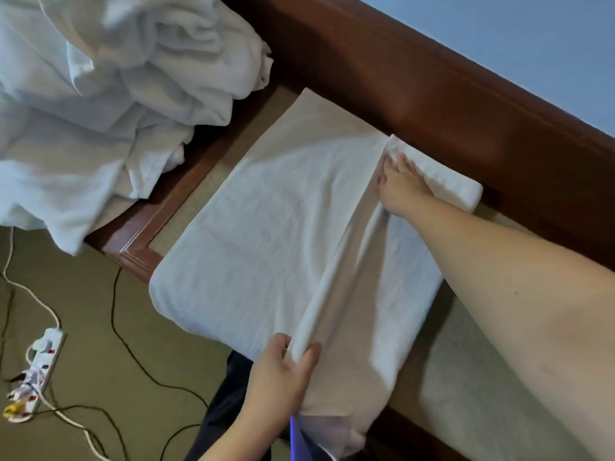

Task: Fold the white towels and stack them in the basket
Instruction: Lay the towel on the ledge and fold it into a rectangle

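We have a white towel (266, 234) spread on the wooden bench (432, 94), its raised fold running long from our left hand (283, 367) at the near end to our right hand (399, 188) at the far end; the left pinches that ridge between thumb and fingers, the right presses on it, fingers together, though whether it grips we cannot tell. We judge the cloth soft, light and limp, best held at both ends of the fold; unfolded towels (100, 94) lie heaped well left of the left hand; no basket shows.
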